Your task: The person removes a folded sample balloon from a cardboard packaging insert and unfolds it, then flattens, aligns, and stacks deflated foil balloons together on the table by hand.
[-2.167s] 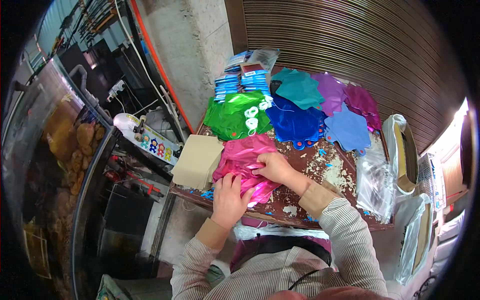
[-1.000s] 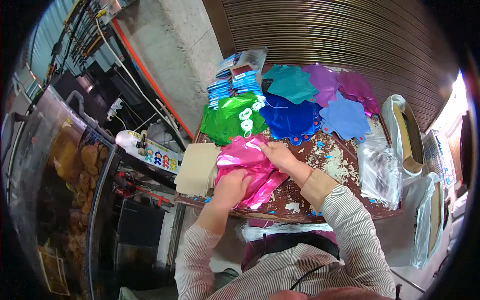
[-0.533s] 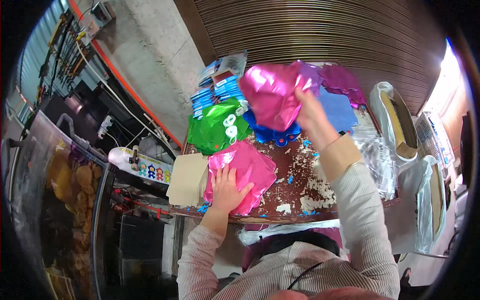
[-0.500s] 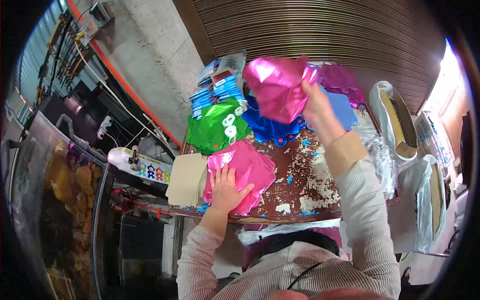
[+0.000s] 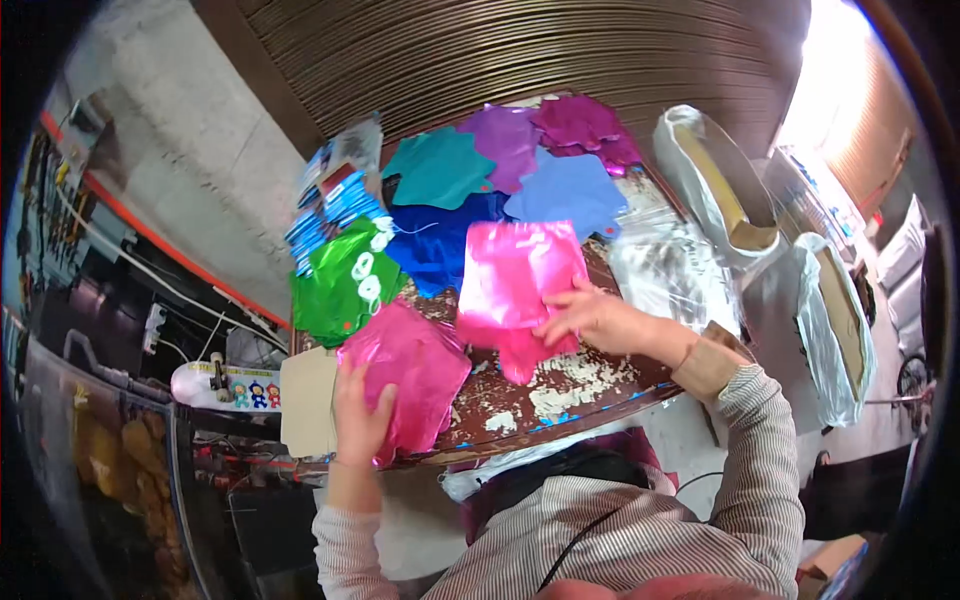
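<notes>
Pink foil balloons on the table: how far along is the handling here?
Done: one pink foil balloon lies flat mid-table, apart from its stack. In hand: the right hand rests on its lower edge; the left hand presses the pink stack. Left: that stack, plus green and blue piles untouched.

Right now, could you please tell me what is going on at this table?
A person in a striped top is working with shiny foil balloons on a worn brown table. The left hand lies flat on a stack of shiny pink foil balloons at the near left edge. The right hand holds a single flat pink foil balloon by its edge, over the middle of the table. Green, dark blue, teal, purple and light blue foil piles lie beyond.
</notes>
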`<move>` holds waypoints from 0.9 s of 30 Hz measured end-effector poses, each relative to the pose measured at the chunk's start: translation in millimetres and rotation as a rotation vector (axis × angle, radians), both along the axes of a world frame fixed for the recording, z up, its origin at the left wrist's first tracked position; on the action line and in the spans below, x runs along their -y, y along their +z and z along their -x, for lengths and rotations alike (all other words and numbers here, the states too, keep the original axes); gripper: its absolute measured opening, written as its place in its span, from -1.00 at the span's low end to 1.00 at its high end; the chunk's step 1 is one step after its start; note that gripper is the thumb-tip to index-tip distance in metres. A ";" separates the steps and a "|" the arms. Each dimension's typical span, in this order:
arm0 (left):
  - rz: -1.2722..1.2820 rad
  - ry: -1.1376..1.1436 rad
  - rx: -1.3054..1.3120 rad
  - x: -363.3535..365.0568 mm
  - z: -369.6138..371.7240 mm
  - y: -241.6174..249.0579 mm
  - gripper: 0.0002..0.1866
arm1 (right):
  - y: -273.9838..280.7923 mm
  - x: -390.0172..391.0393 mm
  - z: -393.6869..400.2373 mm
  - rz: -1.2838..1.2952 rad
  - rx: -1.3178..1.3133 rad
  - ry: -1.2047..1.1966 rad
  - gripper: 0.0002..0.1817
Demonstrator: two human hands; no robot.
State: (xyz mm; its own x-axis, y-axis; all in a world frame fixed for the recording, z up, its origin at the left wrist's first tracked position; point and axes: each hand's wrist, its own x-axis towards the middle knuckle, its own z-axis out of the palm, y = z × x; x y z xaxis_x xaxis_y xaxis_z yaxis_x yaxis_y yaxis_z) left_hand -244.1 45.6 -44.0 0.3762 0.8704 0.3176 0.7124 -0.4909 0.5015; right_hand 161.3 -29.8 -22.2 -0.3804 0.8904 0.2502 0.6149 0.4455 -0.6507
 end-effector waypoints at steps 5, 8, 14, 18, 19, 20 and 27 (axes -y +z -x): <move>-0.085 -0.025 -0.033 12.2 -20.9 43.6 -0.49 | -36.9 32.5 -13.9 0.072 0.131 0.091 -0.68; -0.006 -0.204 -0.095 16.5 -51.9 47.7 -0.49 | -44.2 35.0 -20.8 0.067 0.139 0.122 -0.64; 0.089 -0.527 -0.200 16.5 -121.5 28.6 -0.50 | -41.3 43.8 -21.0 0.082 0.207 0.143 -0.60; -0.007 -0.613 -0.398 22.2 -152.8 4.5 -0.49 | -46.0 48.6 -20.5 0.065 0.230 0.172 -0.62; -0.056 -0.642 -0.463 20.3 -155.9 1.7 -0.48 | -45.8 47.3 -21.4 0.044 0.244 0.177 -0.62; -0.064 -0.645 -0.462 19.0 -156.8 -0.9 -0.48 | -46.1 46.8 -22.8 0.038 0.247 0.171 -0.62; -0.071 -0.552 -0.590 39.3 -145.3 -10.6 -0.43 | -46.7 59.1 -27.7 -0.025 0.257 0.138 -0.62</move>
